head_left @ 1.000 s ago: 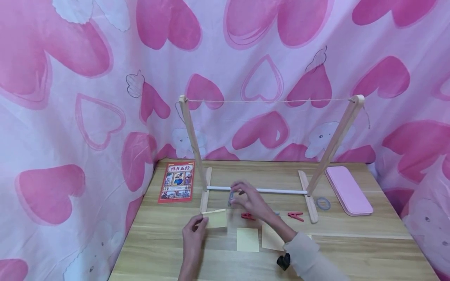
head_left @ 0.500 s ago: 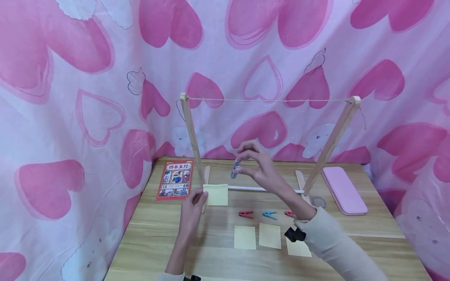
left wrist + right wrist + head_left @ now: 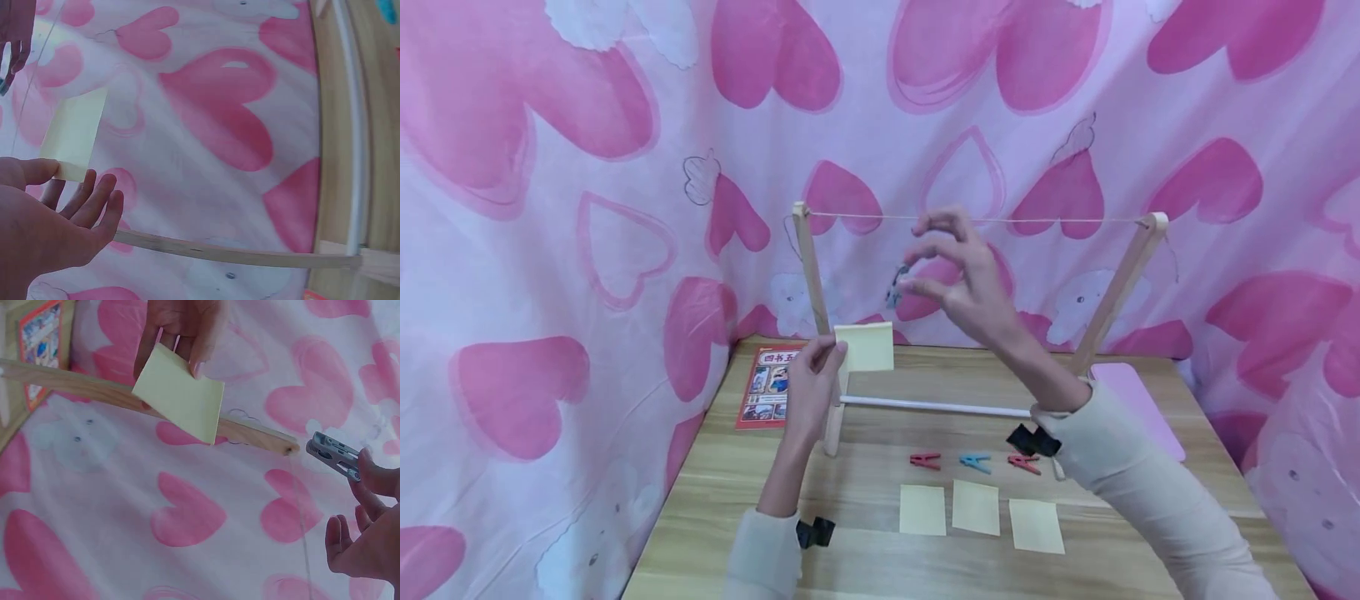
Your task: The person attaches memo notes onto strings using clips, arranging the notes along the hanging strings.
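My left hand (image 3: 811,385) pinches a pale yellow sticky note (image 3: 870,347) by its left edge, in front of the left wooden post. In the left wrist view, thumb and fingers hold one end of the sticky note (image 3: 74,134). My right hand (image 3: 973,279) pinches a grey clothespin (image 3: 895,287) between thumb and index finger, up near the string (image 3: 865,217) and above the note. The right wrist view shows the clothespin (image 3: 335,454) gripped at one end, apart from the sticky note (image 3: 181,394).
A wooden frame with a left post (image 3: 811,271), right post (image 3: 1123,287) and white rod (image 3: 936,406) carries the string. On the table lie red and blue clothespins (image 3: 975,462), several sticky notes (image 3: 922,510), a book (image 3: 763,392) and a pink case (image 3: 1138,408).
Both hands have risen from the table, the left lifting the sticky note and the right lifting the grey clothespin toward the string. The other clothespins and notes lie where they were.
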### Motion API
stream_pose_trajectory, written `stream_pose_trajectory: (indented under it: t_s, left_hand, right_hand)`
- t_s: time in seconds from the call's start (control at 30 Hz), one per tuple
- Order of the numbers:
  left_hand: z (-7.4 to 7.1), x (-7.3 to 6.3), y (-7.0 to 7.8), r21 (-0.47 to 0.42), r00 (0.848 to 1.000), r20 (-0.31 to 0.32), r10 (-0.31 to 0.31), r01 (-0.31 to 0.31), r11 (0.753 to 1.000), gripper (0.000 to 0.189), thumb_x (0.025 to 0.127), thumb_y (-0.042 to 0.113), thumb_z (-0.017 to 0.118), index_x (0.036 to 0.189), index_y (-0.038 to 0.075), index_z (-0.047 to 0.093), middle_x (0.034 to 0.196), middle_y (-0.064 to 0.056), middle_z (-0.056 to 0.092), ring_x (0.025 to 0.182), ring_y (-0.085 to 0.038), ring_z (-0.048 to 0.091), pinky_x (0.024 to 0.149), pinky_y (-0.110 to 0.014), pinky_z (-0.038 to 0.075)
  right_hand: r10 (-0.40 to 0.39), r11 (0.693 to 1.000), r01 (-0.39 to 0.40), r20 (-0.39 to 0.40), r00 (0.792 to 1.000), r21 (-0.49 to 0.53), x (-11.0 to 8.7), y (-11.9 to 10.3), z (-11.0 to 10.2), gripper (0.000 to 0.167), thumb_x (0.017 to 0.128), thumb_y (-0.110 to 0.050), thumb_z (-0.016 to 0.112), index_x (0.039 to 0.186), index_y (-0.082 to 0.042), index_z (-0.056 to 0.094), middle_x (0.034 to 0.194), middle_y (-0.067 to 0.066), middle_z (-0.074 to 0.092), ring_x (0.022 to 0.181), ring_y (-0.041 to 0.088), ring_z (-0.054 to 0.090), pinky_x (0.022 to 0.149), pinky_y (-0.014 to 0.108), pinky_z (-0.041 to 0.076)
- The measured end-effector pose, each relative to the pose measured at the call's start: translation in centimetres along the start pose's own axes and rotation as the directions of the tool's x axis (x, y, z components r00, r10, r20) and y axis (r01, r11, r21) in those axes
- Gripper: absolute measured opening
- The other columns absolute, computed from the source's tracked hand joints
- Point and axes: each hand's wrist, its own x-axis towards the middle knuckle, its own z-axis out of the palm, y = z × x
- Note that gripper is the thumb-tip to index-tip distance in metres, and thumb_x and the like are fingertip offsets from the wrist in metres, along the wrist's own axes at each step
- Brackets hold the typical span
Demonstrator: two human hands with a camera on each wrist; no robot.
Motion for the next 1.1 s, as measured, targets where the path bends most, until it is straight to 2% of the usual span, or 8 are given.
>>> stream_pose_trajectory:
  t_s: [0.1,0.2,0.33,0.5,0.6,0.73,0.9,1.1]
  left_hand:
    - [0.3,1.2,1.6,-0.031,1.000,0.000,0.025,-0.025,0.999,0.026,0.110,0.014,0.068,0.129,-0.003,0.073,0.134,-0.022,0.073,0.131,-0.032,0.069,0.116,-0.039,0.054]
    - [0.6,2.3,3.0,-0.054,0.999,0.006,0.049,-0.049,0.997,0.027,0.111,0.015,0.066,0.130,-0.002,0.073,0.130,-0.020,0.072,0.124,-0.026,0.069,0.110,-0.032,0.055]
    - [1.0,3.8,4.4,-0.082,0.995,0.021,0.095,-0.093,0.992,0.026,0.112,0.015,0.065,0.129,-0.003,0.073,0.126,-0.019,0.072,0.115,-0.019,0.067,0.103,-0.024,0.054]
    - [1.6,5.5,5.9,-0.096,0.989,0.029,0.144,-0.140,0.985,0.027,0.111,0.014,0.065,0.129,-0.004,0.073,0.129,-0.021,0.073,0.117,-0.021,0.067,0.108,-0.031,0.054]
    - [2.2,6.3,6.7,-0.120,0.988,0.019,0.153,-0.150,0.981,0.027,0.111,0.012,0.065,0.129,-0.006,0.072,0.129,-0.024,0.073,0.119,-0.026,0.067,0.112,-0.037,0.053]
    - [2.7,7.1,7.2,-0.143,0.990,-0.004,0.143,-0.142,0.979,0.028,0.111,0.012,0.065,0.130,-0.007,0.072,0.128,-0.024,0.073,0.118,-0.025,0.068,0.112,-0.038,0.053]
    - [2.9,7.5,7.6,-0.154,0.988,-0.022,0.150,-0.152,0.976,0.027,0.111,0.013,0.065,0.130,-0.006,0.073,0.126,-0.022,0.073,0.114,-0.023,0.068,0.109,-0.035,0.055]
    - [2.9,7.8,8.3,-0.148,0.986,-0.031,0.164,-0.167,0.975,0.029,0.112,0.015,0.065,0.132,-0.004,0.072,0.132,-0.021,0.073,0.121,-0.027,0.070,0.112,-0.037,0.055]
  right_hand:
    - [0.000,1.000,0.000,-0.014,1.000,-0.003,2.2,-0.7,-0.5,0.018,0.084,0.005,0.091,0.097,0.004,0.079,0.132,0.017,0.057,0.135,0.023,0.050,0.120,0.047,0.039]
    - [0.012,1.000,-0.012,-0.023,1.000,-0.002,4.2,-1.0,-0.9,0.014,0.085,0.003,0.090,0.096,0.004,0.080,0.128,0.012,0.056,0.132,0.015,0.048,0.117,0.042,0.039]
    - [0.036,0.999,-0.036,-0.022,0.999,-0.009,6.5,-1.0,-1.4,0.011,0.087,0.001,0.088,0.095,0.005,0.081,0.123,0.006,0.054,0.129,0.011,0.046,0.114,0.037,0.039]
    - [0.085,0.995,-0.086,-0.021,0.996,-0.046,8.7,-0.5,-1.5,0.012,0.087,-0.002,0.088,0.094,0.004,0.081,0.120,0.000,0.052,0.127,0.012,0.046,0.113,0.033,0.038]
    - [0.102,0.993,-0.104,-0.023,0.994,-0.065,9.7,0.0,-1.2,0.012,0.086,-0.004,0.089,0.093,0.003,0.081,0.119,-0.003,0.052,0.125,0.012,0.047,0.106,0.031,0.039]
    - [0.088,0.994,-0.089,-0.016,0.996,-0.066,10.8,0.8,-0.7,0.013,0.085,-0.001,0.088,0.093,0.006,0.080,0.116,-0.003,0.050,0.123,0.012,0.048,0.102,0.030,0.039]
    - [0.076,0.995,-0.074,0.026,0.997,-0.070,11.4,1.3,0.2,0.010,0.085,0.003,0.086,0.092,0.007,0.079,0.114,-0.001,0.049,0.121,0.016,0.048,0.107,0.032,0.039]
    - [0.080,0.994,-0.076,0.067,0.995,-0.074,11.9,1.6,0.5,0.010,0.085,0.005,0.085,0.093,0.008,0.080,0.115,0.003,0.049,0.123,0.021,0.048,0.109,0.032,0.038]
